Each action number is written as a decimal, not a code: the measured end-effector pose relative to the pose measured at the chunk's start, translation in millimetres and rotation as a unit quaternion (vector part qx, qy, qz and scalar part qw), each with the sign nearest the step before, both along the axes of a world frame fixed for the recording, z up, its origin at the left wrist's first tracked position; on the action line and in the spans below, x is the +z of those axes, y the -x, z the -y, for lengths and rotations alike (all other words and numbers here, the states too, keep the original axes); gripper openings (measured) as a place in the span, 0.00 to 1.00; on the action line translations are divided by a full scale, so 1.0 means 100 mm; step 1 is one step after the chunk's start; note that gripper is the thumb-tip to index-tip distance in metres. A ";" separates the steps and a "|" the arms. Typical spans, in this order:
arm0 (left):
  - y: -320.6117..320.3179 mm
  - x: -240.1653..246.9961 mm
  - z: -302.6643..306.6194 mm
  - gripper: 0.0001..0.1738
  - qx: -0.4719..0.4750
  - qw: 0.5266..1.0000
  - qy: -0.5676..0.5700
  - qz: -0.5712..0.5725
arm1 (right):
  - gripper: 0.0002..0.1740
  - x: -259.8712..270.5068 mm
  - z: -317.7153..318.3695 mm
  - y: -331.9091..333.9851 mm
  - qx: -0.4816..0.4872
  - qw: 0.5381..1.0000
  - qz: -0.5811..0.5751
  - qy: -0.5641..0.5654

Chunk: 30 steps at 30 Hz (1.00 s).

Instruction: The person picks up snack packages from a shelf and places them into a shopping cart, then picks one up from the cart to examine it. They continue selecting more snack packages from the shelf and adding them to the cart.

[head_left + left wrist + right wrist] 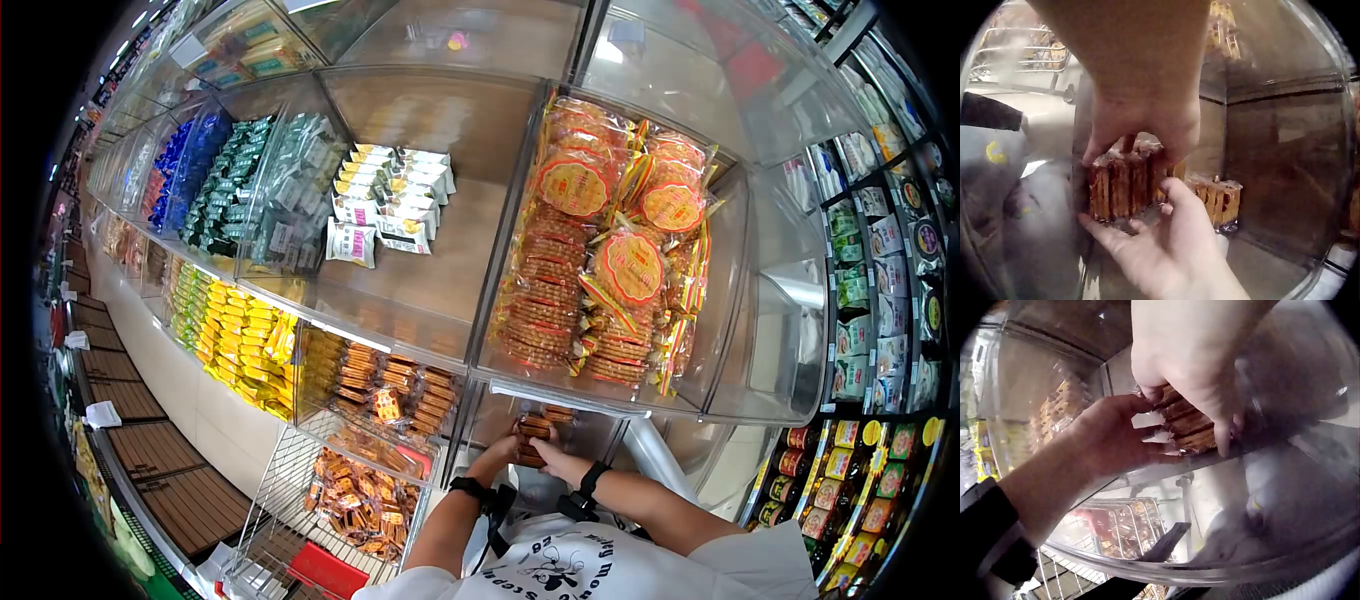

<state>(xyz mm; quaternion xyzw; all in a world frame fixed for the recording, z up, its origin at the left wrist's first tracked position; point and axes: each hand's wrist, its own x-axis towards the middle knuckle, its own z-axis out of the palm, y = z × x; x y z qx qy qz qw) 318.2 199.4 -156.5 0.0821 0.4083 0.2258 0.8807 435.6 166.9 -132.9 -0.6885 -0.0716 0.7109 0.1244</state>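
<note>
Low in a clear plastic bin [590,440], both hands hold a row of brown biscuits in clear wrappers [1119,190]. My left hand [1107,431] comes in from the left, its fingertips against one end and side of the row. From the other side my right hand [1188,362] grips the same biscuits [1191,428], thumb and fingers spread around them. In the left wrist view the right hand [1163,250] shows palm up along the lower edge of the row. A second short row of wrapped biscuits [1219,200] stands just behind, on the bin's floor.
Left of the bin is a compartment of similar biscuits [390,395], with a wire shopping cart [262,505] of loose packs below. Above, an upper bin holds large round cookie packs [630,265]. White-wrapped snacks [390,205] lie in the neighbouring bin. Clear plastic walls surround the hands.
</note>
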 end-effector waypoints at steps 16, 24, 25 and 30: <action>0.14 -0.54 0.36 0.22 -0.005 0.985 -0.162 -0.053 | 0.26 0.08 0.04 0.16 -0.060 0.996 -0.017 -0.067; 0.06 -0.33 0.34 0.18 -0.015 0.999 -0.047 0.021 | 0.22 -0.07 0.03 0.08 -0.076 0.992 -0.080 -0.058; 0.08 -0.26 0.32 0.18 -0.001 0.999 -0.028 0.041 | 0.22 -0.15 0.03 0.05 -0.084 0.992 -0.081 -0.056; -0.04 -0.80 0.37 0.22 -0.020 0.999 -0.034 0.028 | 0.33 -0.32 0.03 -0.01 -0.062 0.996 -0.058 -0.027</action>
